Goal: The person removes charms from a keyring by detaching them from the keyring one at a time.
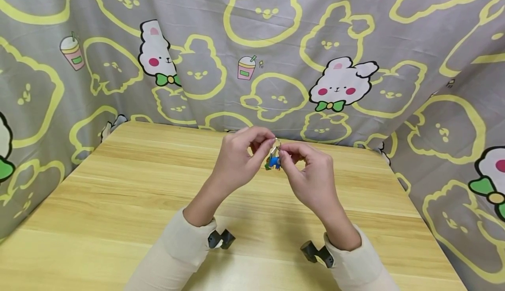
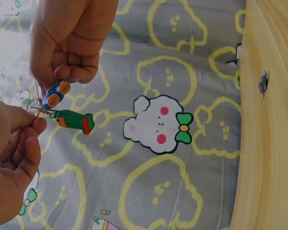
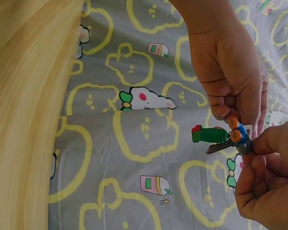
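A small keychain hangs between my two hands above the table: a metal ring [image 1: 278,142] with a blue charm with orange ends [image 2: 56,94] and a green charm with a red end [image 2: 76,121]. Flat metal pieces, key-like, [image 3: 219,147] hang beside the charms. With thumb and index finger my left hand [image 1: 238,157] pinches the ring from the left. My right hand [image 1: 311,175] pinches the keychain from the right, close to the blue charm. The fingertips hide exactly which part the right hand grips.
Below the hands spreads a light wooden table [image 1: 130,194]. A grey curtain with yellow outlines and rabbit faces [image 1: 268,28] hangs behind and at both sides. Black wrist cameras [image 1: 221,239] sit at the sleeve cuffs. A small dark thing [image 2: 263,85], kind unclear, shows on the wood.
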### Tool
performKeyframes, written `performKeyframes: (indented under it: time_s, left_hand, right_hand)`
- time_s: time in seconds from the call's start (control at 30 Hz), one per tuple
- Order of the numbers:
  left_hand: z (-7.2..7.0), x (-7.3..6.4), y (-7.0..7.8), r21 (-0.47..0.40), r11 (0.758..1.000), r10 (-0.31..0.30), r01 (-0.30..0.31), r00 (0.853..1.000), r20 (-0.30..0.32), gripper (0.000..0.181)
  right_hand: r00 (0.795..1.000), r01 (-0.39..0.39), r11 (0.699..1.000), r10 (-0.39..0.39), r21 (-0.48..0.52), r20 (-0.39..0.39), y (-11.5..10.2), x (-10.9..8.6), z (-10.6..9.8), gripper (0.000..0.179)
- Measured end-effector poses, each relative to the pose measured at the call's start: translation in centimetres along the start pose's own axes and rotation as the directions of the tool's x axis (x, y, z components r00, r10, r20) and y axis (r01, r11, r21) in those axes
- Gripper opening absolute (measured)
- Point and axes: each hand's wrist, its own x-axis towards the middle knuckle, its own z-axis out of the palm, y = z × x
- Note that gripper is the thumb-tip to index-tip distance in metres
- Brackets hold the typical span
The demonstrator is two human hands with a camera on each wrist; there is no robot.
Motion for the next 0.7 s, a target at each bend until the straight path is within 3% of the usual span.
performKeyframes:
  time_s: [0.7]
  left_hand:
    - [-0.53,0.09,0.0,-0.013,0.998,-0.06,0.06,0.998,-0.031,0.004]
  right_hand:
    - [0.999,-0.024,0.999,0.025,-0.025,0.049,0.4,0.09,0.3,0.007]
